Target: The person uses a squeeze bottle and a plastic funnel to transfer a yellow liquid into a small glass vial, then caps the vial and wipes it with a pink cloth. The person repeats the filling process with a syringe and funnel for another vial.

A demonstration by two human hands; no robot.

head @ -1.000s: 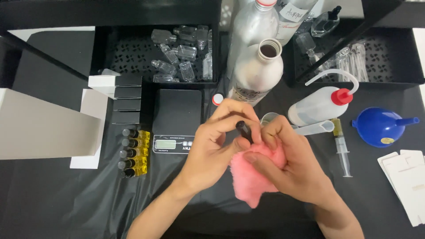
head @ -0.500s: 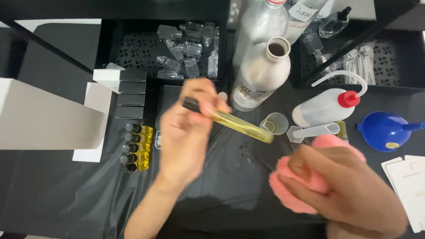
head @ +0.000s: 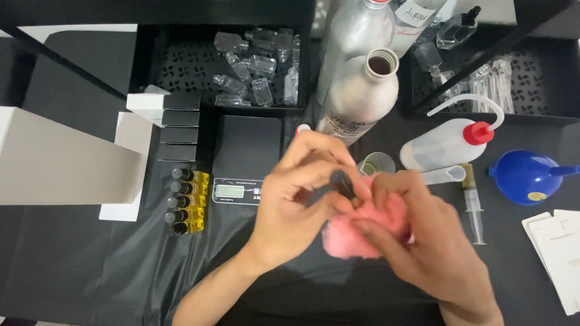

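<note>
Centrally, near the middle of the black-covered table point(head: 90, 271), a slim vial point(head: 342, 182) with a dark cap is pinched between the thumb and fingertips of the left hand point(head: 296, 199); only its capped upper end is seen, tilted up and to the left, the lower part being buried in a pink fluffy cloth point(head: 362, 229). The cloth is clasped around the vial by the right hand point(head: 429, 241), fingers curled closed over it. Both hands are touching.

Listed around them:
- digital scale point(head: 244, 158), just left of the hands
- row of five filled, dark-capped vials point(head: 187, 202), further left
- small black boxes point(head: 175, 127), stacked beyond the row
- open aluminium bottle point(head: 361, 99), beyond the hands
- small clear beaker point(head: 377, 163), just beyond the cloth
- wash bottle point(head: 444, 142) with red cap, far right
- syringe point(head: 471, 202), right
- blue funnel point(head: 527, 175), right edge
</note>
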